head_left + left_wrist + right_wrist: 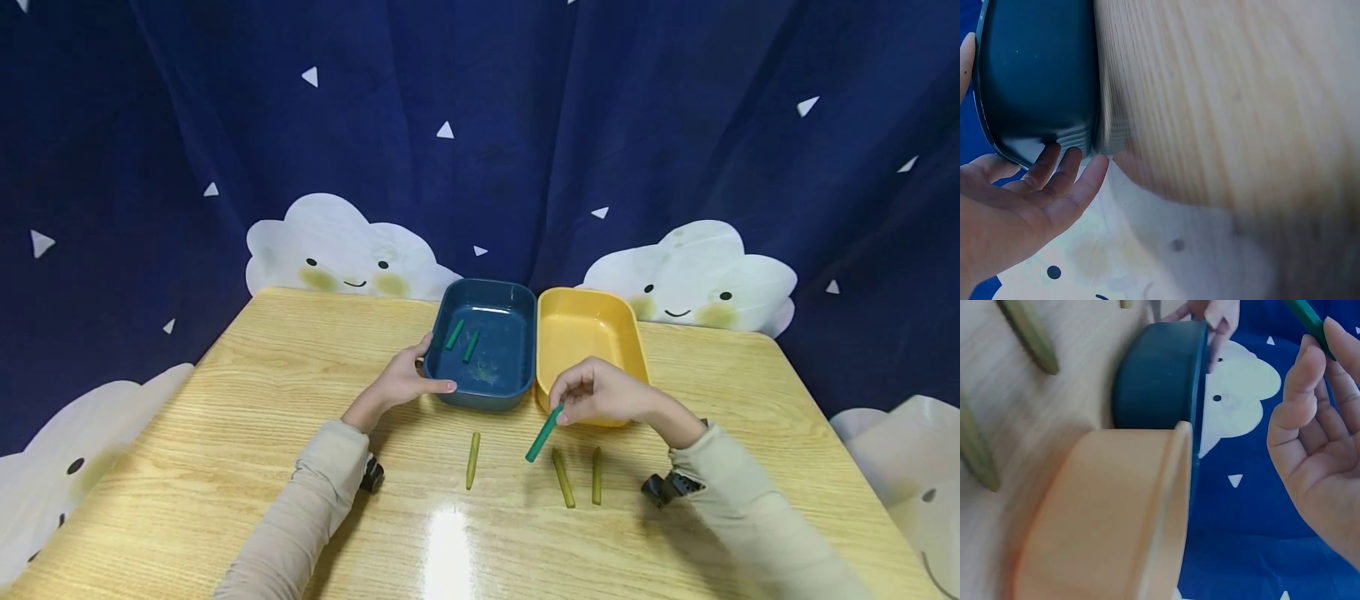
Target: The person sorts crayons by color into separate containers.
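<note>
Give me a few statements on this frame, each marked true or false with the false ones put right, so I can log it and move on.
1. The blue tray stands beside the yellow tray. True.
2. The left hand is on the yellow tray. False: the left hand is at the near left corner of the blue tray.
3. The right hand pinches a green stick. True.
4. The two sticks inside the blue tray are yellowish. False: both are green.
5. Three yellowish sticks lie on the table. True.
</note>
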{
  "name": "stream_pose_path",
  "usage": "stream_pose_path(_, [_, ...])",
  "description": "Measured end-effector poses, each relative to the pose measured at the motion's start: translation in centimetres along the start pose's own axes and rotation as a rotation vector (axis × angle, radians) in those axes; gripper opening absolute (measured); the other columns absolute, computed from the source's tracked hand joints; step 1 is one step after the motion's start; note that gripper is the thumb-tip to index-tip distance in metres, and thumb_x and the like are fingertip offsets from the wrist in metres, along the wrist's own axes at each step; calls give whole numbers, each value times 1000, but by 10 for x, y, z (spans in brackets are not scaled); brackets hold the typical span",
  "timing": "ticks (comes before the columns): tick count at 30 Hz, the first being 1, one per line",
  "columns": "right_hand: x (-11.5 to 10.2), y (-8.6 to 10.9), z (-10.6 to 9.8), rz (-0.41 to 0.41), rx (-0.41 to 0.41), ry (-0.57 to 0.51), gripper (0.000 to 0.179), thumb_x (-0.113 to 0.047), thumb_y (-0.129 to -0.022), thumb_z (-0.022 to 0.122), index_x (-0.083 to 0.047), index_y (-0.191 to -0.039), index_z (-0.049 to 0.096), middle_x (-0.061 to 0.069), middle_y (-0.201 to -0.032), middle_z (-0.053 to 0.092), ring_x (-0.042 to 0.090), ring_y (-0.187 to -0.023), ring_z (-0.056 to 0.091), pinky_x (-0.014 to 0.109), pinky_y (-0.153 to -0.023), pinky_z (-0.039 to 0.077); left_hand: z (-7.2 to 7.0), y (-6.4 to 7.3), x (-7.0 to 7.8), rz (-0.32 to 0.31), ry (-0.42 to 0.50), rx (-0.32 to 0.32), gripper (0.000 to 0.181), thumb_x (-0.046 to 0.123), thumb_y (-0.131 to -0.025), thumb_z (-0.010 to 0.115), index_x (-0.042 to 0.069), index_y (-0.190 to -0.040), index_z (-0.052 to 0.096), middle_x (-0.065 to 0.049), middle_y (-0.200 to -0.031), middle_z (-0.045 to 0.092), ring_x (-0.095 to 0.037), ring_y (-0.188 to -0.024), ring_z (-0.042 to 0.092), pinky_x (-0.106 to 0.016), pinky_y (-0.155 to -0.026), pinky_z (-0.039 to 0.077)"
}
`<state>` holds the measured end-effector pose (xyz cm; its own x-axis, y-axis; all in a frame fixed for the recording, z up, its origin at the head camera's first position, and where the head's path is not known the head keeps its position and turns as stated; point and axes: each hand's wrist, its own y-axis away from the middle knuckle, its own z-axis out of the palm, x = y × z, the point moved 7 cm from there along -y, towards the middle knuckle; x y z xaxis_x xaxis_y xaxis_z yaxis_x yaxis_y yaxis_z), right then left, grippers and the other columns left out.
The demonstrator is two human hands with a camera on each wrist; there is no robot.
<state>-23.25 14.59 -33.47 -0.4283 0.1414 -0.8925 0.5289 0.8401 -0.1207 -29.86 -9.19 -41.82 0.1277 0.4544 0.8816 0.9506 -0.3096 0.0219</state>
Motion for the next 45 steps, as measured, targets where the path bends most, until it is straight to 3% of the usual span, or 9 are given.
stream_pose_path(11, [-8, -12, -13, 49, 23, 21, 6, 7, -78, 66, 5, -83, 64, 2, -67, 60, 7, -54, 46, 21, -50, 40, -1, 2, 1, 0, 7, -15, 101, 22, -75, 78, -1, -146, 10, -22, -144, 28, -32, -117, 46, -41, -94, 40])
stream_pose_path(19, [-12, -27, -25, 105, 49, 89, 6, 5, -79, 67, 4, -84, 65, 16, -72, 62, 12, -57, 51, 24, -55, 45, -1, 2, 1, -6, 17, -12, 102, 22, -73, 78, -1, -146, 11, -23, -141, 33, -32, -114, 49, -40, -94, 40])
stream_pose_path(28, [-6, -41, -41, 156, 91, 136, 8, 0, -79, 68, 3, -86, 65, 4, -74, 63, 20, -61, 54, 28, -59, 47, -1, 0, -1, -7, 10, 0, 101, 22, -73, 79, 0, -146, 12, -20, -139, 38, -29, -112, 48, -40, -95, 39])
stream_pose_path(39, [0, -57, -54, 217, 154, 119, 12, -1, -79, 69, 4, -89, 65, 5, -75, 63, 16, -66, 56, 26, -64, 48, -1, -1, -1, 8, 7, 8, 99, 19, -73, 78, 0, -146, 13, -21, -138, 39, -31, -115, 46, -42, -98, 35])
stream_pose_path(45, [4, -70, -61, 201, 175, 150, 12, 0, -79, 69, 4, -90, 66, 4, -75, 62, 16, -64, 53, 26, -62, 46, -1, -2, -1, 3, 12, 8, 99, 18, -74, 78, -1, -146, 13, -22, -138, 39, -30, -114, 46, -42, -98, 35])
